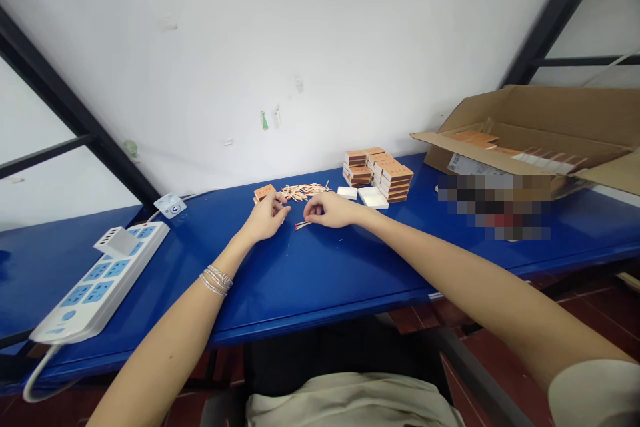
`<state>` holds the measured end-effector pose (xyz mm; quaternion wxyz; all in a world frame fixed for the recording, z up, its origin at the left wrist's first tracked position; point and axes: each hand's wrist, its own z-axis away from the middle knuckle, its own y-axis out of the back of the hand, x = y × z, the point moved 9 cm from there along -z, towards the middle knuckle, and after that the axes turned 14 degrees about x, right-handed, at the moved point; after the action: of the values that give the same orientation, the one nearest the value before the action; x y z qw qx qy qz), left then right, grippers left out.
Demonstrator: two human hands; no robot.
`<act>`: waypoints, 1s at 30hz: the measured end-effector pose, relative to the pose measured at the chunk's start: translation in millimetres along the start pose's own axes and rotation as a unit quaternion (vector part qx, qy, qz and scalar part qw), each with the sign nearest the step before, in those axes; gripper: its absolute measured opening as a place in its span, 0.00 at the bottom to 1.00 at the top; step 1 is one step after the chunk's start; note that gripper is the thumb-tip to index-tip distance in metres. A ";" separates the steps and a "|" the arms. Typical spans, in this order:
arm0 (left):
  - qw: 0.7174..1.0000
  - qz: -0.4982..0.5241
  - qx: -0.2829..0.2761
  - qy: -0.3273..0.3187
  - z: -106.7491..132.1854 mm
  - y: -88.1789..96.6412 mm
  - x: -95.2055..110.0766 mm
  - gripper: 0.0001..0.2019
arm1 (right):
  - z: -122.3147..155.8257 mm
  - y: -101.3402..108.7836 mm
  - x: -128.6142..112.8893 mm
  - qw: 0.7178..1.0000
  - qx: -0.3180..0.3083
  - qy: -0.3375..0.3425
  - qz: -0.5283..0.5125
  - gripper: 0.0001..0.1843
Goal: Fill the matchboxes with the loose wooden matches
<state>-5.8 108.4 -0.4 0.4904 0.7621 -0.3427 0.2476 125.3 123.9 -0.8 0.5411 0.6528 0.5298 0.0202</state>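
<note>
A white power strip [97,280] sits near left on the blue table [320,280], while the left hand [267,219] curls into a narrow pinch, too small to tell whether it holds a matchstick, and the right hand [330,210] cups narrowly just above a few loose matches [302,225], its grip also unclear. Farther on lie a heap of matchsticks [303,192] and an orange matchbox [264,193], with white matchbox trays [373,197] and stacked matchboxes [379,175] to the right, and an open cardboard carton [525,127] far right
</note>
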 end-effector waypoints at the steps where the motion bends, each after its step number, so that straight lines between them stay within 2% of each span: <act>1: 0.999 0.035 -0.004 0.010 0.8 -2.2 1.0 0.13 | 0.1 1.5 -2.5 1.000 0.012 0.006 -0.008 0.08; 4: 0.991 0.129 -0.007 0.036 4.0 -8.5 7.7 0.16 | 0.3 3.4 -12.4 0.997 0.052 0.025 -0.052 0.11; 8: 0.977 0.205 0.036 0.047 7.7 -6.7 21.0 0.18 | -1.1 0.2 -14.5 0.986 0.098 -0.009 -0.133 0.16; 11: 0.969 0.234 0.052 0.051 8.5 -4.6 26.4 0.20 | -3.4 -1.6 -12.1 0.976 0.123 -0.022 -0.179 0.15; 14: 0.968 0.235 0.058 0.064 6.0 -3.3 22.2 0.21 | -4.6 -2.9 -6.4 0.973 0.124 -0.038 -0.190 0.11; 17: 0.981 0.157 0.086 0.073 2.3 3.3 11.0 0.19 | -3.2 5.2 -2.1 0.978 0.148 -0.041 -0.144 0.05; 19: 0.993 0.031 0.109 0.035 0.4 11.8 9.5 0.16 | -1.7 12.3 -4.2 0.982 0.160 -0.021 -0.097 0.02; 21: 0.988 -0.099 0.121 -0.007 -0.3 18.7 11.1 0.11 | -0.7 14.2 -8.1 0.988 0.146 0.004 -0.057 0.02; 23: 0.976 -0.185 0.117 -0.016 -0.5 22.6 8.6 0.09 | -0.1 9.5 -12.1 0.993 0.104 0.028 -0.039 0.03; 26: 0.962 -0.254 0.102 0.004 -1.5 25.4 0.0 0.08 | 0.2 1.1 -12.0 0.997 0.053 0.038 -0.031 0.05; 30: 0.954 -0.288 0.080 0.015 -3.3 23.1 -9.2 0.10 | -1.3 3.0 -1.3 0.998 0.068 0.010 0.009 0.06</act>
<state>-29.5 107.4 7.7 0.4838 0.8611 -0.0802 0.1342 125.9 124.2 2.7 0.4902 0.6924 0.5293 -0.0045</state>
